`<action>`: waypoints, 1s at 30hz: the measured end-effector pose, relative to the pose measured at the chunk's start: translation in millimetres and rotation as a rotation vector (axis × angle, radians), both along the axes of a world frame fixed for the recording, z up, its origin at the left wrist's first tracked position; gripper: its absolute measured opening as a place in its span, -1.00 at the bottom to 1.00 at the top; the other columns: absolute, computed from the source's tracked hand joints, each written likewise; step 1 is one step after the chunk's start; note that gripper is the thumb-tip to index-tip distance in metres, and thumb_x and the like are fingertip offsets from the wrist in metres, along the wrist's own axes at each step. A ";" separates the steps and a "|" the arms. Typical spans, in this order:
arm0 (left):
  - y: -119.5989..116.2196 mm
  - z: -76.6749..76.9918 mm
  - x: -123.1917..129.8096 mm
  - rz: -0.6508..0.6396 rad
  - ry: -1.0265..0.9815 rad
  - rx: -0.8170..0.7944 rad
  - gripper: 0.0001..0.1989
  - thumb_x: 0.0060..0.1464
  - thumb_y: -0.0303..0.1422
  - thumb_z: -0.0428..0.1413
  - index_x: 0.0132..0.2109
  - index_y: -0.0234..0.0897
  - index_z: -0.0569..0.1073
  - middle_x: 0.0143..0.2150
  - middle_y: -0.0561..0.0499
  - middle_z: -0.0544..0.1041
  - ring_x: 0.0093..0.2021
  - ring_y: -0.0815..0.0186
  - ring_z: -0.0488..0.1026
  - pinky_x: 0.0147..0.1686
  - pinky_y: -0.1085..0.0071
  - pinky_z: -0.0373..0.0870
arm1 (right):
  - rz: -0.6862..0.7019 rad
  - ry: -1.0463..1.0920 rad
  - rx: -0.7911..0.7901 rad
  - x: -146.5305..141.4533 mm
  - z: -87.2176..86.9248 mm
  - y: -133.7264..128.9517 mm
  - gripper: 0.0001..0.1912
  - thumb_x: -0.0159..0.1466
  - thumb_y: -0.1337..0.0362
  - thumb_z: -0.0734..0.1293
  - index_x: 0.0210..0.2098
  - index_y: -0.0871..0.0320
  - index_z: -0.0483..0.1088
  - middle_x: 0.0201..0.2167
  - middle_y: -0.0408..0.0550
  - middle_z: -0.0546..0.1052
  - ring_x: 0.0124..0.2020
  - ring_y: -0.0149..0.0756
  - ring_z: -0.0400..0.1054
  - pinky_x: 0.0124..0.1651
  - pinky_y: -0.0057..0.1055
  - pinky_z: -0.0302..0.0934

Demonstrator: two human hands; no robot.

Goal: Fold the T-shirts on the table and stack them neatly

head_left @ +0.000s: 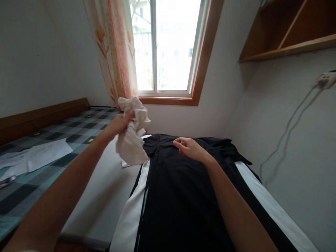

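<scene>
My left hand [123,122] is closed round a crumpled off-white cloth [132,140], lifted in front of the curtain and hanging down in loose folds. The cloth's lower end is near the left edge of a black garment with white side panels [181,196]. This garment lies spread out toward me, its far end slightly rumpled. Over its upper part hovers my right hand [190,148], fingers curled together, with nothing visible in them. Part of a small white item [125,164] shows beneath the hanging cloth.
On the left is a bed with a checked cover [86,129], with paper sheets [39,155] on it. A pale flat surface [105,196] lies between bed and garment. Behind are a curtain [112,45] and window [170,45]. A wooden shelf [288,31] and a cable [286,129] are at right.
</scene>
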State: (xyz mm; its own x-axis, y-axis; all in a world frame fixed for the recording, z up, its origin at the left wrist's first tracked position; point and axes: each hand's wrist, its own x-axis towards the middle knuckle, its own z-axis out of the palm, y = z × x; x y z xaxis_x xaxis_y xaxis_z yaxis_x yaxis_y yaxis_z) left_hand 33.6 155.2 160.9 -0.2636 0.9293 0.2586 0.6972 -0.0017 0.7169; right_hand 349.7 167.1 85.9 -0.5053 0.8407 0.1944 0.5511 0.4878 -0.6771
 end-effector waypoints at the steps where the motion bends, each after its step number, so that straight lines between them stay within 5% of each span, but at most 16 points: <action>1: 5.1 -0.4 15.0 -0.159 -0.088 -0.058 -0.36 0.22 0.09 -0.16 0.04 -0.36 0.48 -0.07 -0.16 0.55 -0.17 0.16 0.48 -0.30 0.33 0.39 | -0.033 0.068 -0.019 -0.5 -5.9 6.3 -0.47 0.34 -0.11 0.12 -0.16 0.19 0.47 -0.58 -0.11 0.48 -0.53 -0.34 0.38 -0.41 -0.45 0.22; 5: 21.2 -38.0 56.9 -0.422 -0.061 -0.086 -0.41 0.17 0.04 -0.03 0.14 -0.32 0.42 0.03 -0.21 0.52 -0.17 0.23 0.50 -0.32 0.42 0.40 | -0.169 0.170 -0.121 2.7 -31.6 29.8 -0.36 0.34 -0.19 0.04 -0.14 0.22 0.43 -0.56 -0.10 0.49 -0.59 -0.36 0.39 -0.44 -0.46 0.24; 10: 10.8 -116.2 77.2 -0.708 0.158 -0.192 -0.52 -0.06 -0.07 0.23 -0.06 -0.31 0.54 -0.12 -0.13 0.57 -0.23 0.20 0.52 -0.25 0.37 0.43 | -0.279 -0.198 -0.111 11.4 -54.0 40.9 -0.56 0.11 -0.10 0.41 -0.26 0.15 0.52 -0.37 0.03 0.59 -0.33 -0.20 0.49 -0.29 -0.41 0.28; 13: -3.4 -150.5 83.4 -0.793 0.313 -0.092 -0.61 -0.07 -0.16 0.25 -0.09 -0.23 0.56 -0.10 -0.09 0.55 -0.17 0.18 0.52 -0.12 0.32 0.41 | -0.353 -0.343 -0.076 12.1 -64.5 40.0 -0.63 0.05 0.00 0.47 -0.25 0.08 0.53 -0.25 0.03 0.60 -0.20 -0.13 0.48 -0.22 -0.38 0.26; 16: -8.7 -168.1 85.1 -0.775 0.371 -0.036 -0.69 -0.06 -0.27 0.23 -0.10 -0.17 0.56 -0.08 -0.06 0.55 -0.16 0.19 0.52 -0.12 0.34 0.41 | -0.399 -0.327 -0.049 13.5 -73.3 38.8 -0.74 0.09 0.09 0.44 -0.28 0.08 0.51 -0.27 0.01 0.59 -0.22 -0.16 0.47 -0.25 -0.39 0.24; 20: 0.2 -163.4 75.4 -0.682 0.318 0.004 -0.73 -0.03 -0.44 0.13 -0.15 -0.16 0.57 -0.21 0.00 0.57 -0.22 0.25 0.52 -0.18 0.39 0.42 | -0.417 -0.010 -0.092 26.4 -70.1 36.8 -0.76 0.16 0.08 0.35 -0.36 0.13 0.38 -0.40 -0.02 0.52 -0.33 -0.24 0.42 -0.30 -0.39 0.27; 25: 10.0 -123.4 62.8 -0.482 0.166 0.218 -0.74 0.02 -0.48 0.06 -0.14 -0.26 0.54 -0.25 -0.04 0.50 -0.22 0.25 0.47 -0.14 0.32 0.42 | -0.423 0.549 -0.277 45.1 -29.5 28.3 -0.66 0.19 -0.06 0.25 -0.23 0.04 0.15 -0.49 -0.23 0.37 -0.51 -0.37 0.32 -0.42 -0.42 0.28; 30: 2.1 -87.0 92.3 -0.662 0.038 0.295 -0.31 -0.11 -0.29 0.29 0.21 -0.21 0.34 0.06 -0.14 0.41 0.06 0.16 0.39 0.05 0.25 0.34 | -0.294 0.639 -0.114 20.3 23.7 4.0 -0.65 0.20 -0.05 0.28 -0.19 0.00 0.16 -0.56 -0.32 0.24 -0.62 -0.47 0.14 -0.57 -0.55 0.06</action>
State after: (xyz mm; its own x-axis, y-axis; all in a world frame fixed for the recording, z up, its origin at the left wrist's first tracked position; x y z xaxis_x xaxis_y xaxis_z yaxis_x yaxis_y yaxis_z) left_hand 125.9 157.3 73.9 0.3443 0.7808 0.5213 0.5073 -0.6219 0.5965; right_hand 370.0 171.0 109.7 -0.0707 0.9574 0.2801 0.1271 0.2871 -0.9494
